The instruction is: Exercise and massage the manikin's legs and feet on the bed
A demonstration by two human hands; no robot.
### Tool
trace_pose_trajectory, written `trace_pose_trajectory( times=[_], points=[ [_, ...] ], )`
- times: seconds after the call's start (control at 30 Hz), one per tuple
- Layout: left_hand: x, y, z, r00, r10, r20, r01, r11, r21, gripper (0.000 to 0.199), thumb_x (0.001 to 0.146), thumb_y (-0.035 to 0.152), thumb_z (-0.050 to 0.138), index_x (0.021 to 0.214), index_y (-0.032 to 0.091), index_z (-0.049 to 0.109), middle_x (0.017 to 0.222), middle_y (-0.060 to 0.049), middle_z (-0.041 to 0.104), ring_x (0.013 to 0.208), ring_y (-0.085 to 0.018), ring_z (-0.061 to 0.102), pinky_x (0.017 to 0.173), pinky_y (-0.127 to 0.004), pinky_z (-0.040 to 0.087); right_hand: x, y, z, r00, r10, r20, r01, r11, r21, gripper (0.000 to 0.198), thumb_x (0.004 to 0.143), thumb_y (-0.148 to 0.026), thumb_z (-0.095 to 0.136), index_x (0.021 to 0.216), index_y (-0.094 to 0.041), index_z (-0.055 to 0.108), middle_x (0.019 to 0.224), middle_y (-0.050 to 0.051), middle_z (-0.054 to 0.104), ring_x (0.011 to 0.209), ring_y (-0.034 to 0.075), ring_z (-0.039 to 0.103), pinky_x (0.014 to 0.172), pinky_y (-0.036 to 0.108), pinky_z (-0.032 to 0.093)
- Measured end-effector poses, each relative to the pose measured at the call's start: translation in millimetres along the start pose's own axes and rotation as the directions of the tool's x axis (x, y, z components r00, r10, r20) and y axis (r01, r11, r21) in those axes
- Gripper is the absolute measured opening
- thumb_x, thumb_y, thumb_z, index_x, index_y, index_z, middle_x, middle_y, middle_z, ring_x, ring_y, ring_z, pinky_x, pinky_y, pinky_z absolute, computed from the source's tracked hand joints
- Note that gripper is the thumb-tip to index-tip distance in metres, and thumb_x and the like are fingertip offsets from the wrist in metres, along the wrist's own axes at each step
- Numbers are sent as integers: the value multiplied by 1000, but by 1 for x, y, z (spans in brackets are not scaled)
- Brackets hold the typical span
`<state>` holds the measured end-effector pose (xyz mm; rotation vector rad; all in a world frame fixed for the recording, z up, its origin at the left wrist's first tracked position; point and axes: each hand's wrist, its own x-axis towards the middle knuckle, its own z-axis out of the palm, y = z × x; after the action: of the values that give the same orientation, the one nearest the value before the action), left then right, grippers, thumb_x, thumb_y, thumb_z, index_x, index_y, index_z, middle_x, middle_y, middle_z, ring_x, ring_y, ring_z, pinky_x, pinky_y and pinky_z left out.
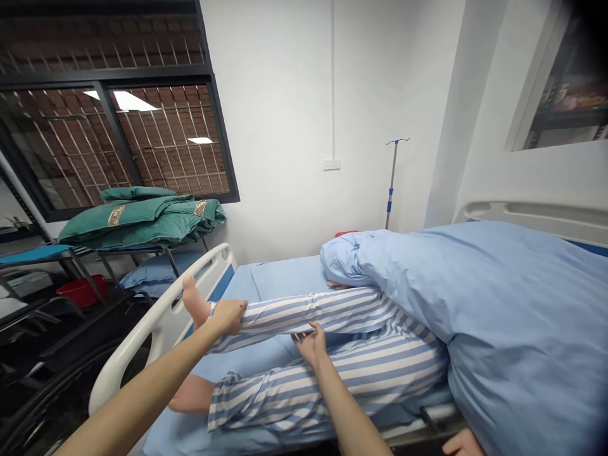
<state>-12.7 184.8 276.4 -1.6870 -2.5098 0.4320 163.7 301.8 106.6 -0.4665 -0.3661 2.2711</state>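
A figure in blue-and-white striped trousers lies on the bed, its face out of view. My left hand (230,316) is wrapped over the lower shin of the far leg (285,313), just above the ankle. My right hand (311,345) is under the same leg near the knee, palm up, thumb on the near side and fingertips partly hidden beneath. The far leg is raised off the mattress, its bare foot (192,301) pointing up. Flat on the bed lies the near leg (280,396), with its bare foot (194,394) at the left.
A bunched blue quilt (503,291) covers the upper body. White footboard (118,361) bounds the bed at left. Behind stand an IV pole (392,183) and a rack with green bedding (137,218). A wheelchair wheel (42,411) is at lower left. Another hand (463,442) shows at bottom right.
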Motion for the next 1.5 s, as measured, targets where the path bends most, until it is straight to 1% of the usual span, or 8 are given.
trace_pose_trajectory(
  times=[0.23, 0.4, 0.7, 0.87, 0.97, 1.07, 1.27, 1.5],
  points=[
    [2, -2, 12, 1000, 10, -19, -10, 1000, 2, 41, 50, 16, 53, 91, 20, 51, 86, -10, 60, 79, -27, 56, 69, -39, 41, -6, 6, -4, 999, 23, 25, -24, 999, 31, 10, 62, -27, 49, 70, -22, 48, 73, -1, 58, 75, 16, 55, 72, 34, 43],
    [-2, -1, 12, 999, 28, -21, -27, 999, 45, 41, 49, 16, 53, 90, 20, 50, 84, -9, 60, 77, -26, 56, 66, -36, 41, -4, 21, -10, 992, 125, 26, -126, 992, 2, 12, 62, -31, 51, 68, -20, 48, 71, 1, 58, 73, 17, 55, 68, 34, 41],
    [-20, 11, 8, 997, -10, -82, 12, 1000, 26, 33, 59, 20, 48, 91, 19, 49, 84, -11, 61, 80, -27, 56, 71, -41, 38, -4, -1, 18, 984, 131, 121, -136, 990, 28, 17, 64, -35, 48, 74, -22, 50, 73, 1, 59, 77, 18, 54, 71, 36, 40],
    [-26, 7, -2, 999, -50, 2, 50, 997, -54, 61, 53, 29, 56, 111, 23, 39, 99, -10, 57, 87, -28, 54, 72, -38, 39, 1, -17, 30, 992, 43, 122, -44, 999, 1, 14, 63, -33, 49, 73, -24, 50, 74, -2, 58, 75, 16, 53, 70, 34, 42],
    [-25, 7, 6, 996, -78, 35, 83, 985, -153, 77, 52, 37, 56, 123, 25, 28, 114, -10, 50, 96, -27, 50, 75, -35, 38, 4, -37, 35, 989, -10, 145, 12, 1000, -12, 12, 62, -29, 52, 72, -24, 49, 72, -3, 57, 73, 15, 52, 68, 32, 42],
    [-18, 21, 28, 993, -95, 76, 110, 966, -233, 71, 55, 39, 53, 121, 25, 31, 108, -8, 55, 95, -26, 52, 73, -32, 39, 6, -64, 38, 987, -67, 147, 80, 993, -82, 12, 60, -26, 54, 71, -23, 50, 70, -3, 56, 69, 13, 50, 66, 30, 42],
    [7, 72, 72, 990, -137, -20, 117, 910, -397, 59, 53, 28, 53, 110, 27, 42, 98, -3, 59, 86, -23, 55, 62, -28, 39, 3, -107, 35, 975, -155, 157, 190, 951, -244, 17, 58, -25, 55, 75, -21, 54, 74, -2, 59, 69, 14, 51, 63, 27, 41],
    [33, 130, 86, 973, -230, -17, 177, 793, -583, 63, 53, 27, 53, 115, 29, 38, 99, -2, 59, 89, -22, 54, 65, -27, 40, 9, -151, 39, 958, -250, 139, 284, 893, -349, 21, 56, -24, 56, 77, -19, 56, 72, -1, 61, 66, 14, 52, 57, 24, 39]
  ],
)
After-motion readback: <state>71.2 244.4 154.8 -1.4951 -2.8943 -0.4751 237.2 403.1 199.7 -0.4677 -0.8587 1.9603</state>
